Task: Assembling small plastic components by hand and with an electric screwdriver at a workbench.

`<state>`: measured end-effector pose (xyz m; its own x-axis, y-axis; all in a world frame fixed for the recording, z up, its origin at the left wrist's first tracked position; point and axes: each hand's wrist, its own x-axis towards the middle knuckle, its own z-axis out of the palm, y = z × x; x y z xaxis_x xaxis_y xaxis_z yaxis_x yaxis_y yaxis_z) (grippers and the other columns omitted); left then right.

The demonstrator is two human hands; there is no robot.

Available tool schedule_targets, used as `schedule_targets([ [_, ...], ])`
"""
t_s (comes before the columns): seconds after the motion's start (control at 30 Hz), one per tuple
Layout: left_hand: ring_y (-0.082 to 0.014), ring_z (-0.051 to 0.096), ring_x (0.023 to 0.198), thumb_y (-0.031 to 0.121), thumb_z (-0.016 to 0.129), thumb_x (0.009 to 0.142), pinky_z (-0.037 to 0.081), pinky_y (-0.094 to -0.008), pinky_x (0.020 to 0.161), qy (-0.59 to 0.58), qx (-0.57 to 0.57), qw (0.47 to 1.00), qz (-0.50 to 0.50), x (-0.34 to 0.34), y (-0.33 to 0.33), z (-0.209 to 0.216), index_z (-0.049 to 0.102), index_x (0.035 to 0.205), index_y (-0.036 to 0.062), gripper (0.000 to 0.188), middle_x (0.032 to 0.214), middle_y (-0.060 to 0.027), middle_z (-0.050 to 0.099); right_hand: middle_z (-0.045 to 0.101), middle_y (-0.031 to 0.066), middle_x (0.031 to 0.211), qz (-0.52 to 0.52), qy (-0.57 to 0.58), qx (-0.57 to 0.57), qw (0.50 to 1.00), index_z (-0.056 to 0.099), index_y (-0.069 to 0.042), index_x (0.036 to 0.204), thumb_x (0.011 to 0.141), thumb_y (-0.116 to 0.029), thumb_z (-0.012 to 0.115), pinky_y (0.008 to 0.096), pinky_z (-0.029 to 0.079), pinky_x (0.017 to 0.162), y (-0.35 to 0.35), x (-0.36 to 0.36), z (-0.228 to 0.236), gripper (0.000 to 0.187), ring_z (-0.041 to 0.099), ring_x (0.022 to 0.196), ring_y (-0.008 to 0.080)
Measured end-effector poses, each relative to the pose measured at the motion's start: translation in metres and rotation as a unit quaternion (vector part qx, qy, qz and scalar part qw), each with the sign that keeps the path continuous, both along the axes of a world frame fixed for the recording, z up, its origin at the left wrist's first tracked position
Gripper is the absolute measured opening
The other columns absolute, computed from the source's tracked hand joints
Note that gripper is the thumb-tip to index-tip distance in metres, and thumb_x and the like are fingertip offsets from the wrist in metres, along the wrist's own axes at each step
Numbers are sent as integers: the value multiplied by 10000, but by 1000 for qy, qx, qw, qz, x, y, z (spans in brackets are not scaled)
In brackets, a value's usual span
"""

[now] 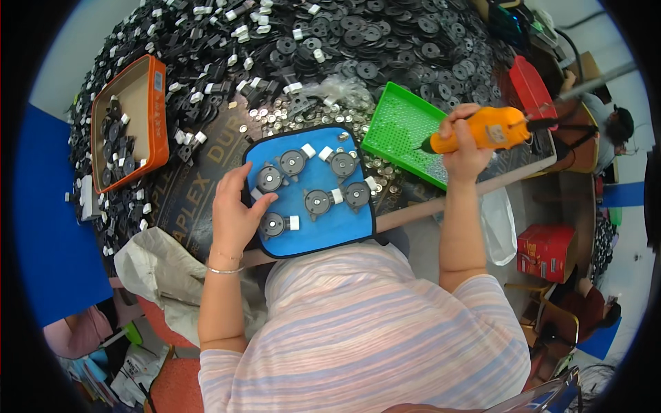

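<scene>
My right hand (pixel 466 141) is wrapped round an orange electric screwdriver (pixel 490 129), raised over the green basket's right side, its dark tip pointing left. On a blue mat (pixel 292 244) with a black rim lie several round black parts with white tabs. My left hand (pixel 236 210) rests at the mat's left edge with fingers and thumb apart. Its thumb lies beside one black round part (pixel 270 179), whose white tab shows between thumb and fingers; whether they touch it I cannot tell. Another black round part (pixel 273 224) lies just below that thumb.
A green perforated basket (pixel 406 117) holds small screws. Shiny metal discs (pixel 275 117) lie scattered behind the mat. A large heap of black discs (pixel 385 34) covers the far table. At left stands an orange tray (pixel 157 113) with black parts. A red tray (pixel 531 84) is far right.
</scene>
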<state>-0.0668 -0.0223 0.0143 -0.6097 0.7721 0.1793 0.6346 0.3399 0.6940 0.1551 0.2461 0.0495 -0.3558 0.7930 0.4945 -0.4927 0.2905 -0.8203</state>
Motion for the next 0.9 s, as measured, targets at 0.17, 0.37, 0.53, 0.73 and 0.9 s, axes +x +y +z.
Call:
schedule_targets([
  [0.17,-326,550,958,178,843,572,467,-372,818,19,22,999,-35,12,-33,11,589,1072,25,581,1036,-137,592,474,110,909,67,47,42,996,500,-20,980,840,-220,603,313,429,623,-13,3,27,265,516,646,176],
  [0.37,-320,526,1010,169,846,542,451,-384,858,-26,1,998,-49,27,-41,3,596,1090,33,618,1081,-133,581,473,100,904,287,62,-2,956,502,-26,962,835,-261,645,306,442,580,-77,-50,34,303,532,625,171],
  [0.53,-321,550,961,134,827,567,461,-386,844,-45,18,997,-64,28,-40,-8,643,981,14,468,1046,-125,598,462,82,894,380,-19,52,923,517,-43,945,810,-232,711,273,460,556,-121,-83,23,302,547,619,159],
  [0.73,-313,560,994,189,809,620,468,-373,861,-21,9,996,-89,21,-44,-15,645,1015,-12,473,1100,-139,615,455,77,912,446,-105,1,889,515,-68,948,821,-214,701,301,453,670,-143,-93,34,269,541,711,156],
  [0.9,-308,568,1008,218,795,649,471,-368,876,-20,0,995,-95,21,-44,-16,639,1048,-17,489,1135,-146,616,463,78,896,432,-96,41,896,519,-61,930,826,-181,681,285,463,634,-146,-104,20,227,547,681,153],
])
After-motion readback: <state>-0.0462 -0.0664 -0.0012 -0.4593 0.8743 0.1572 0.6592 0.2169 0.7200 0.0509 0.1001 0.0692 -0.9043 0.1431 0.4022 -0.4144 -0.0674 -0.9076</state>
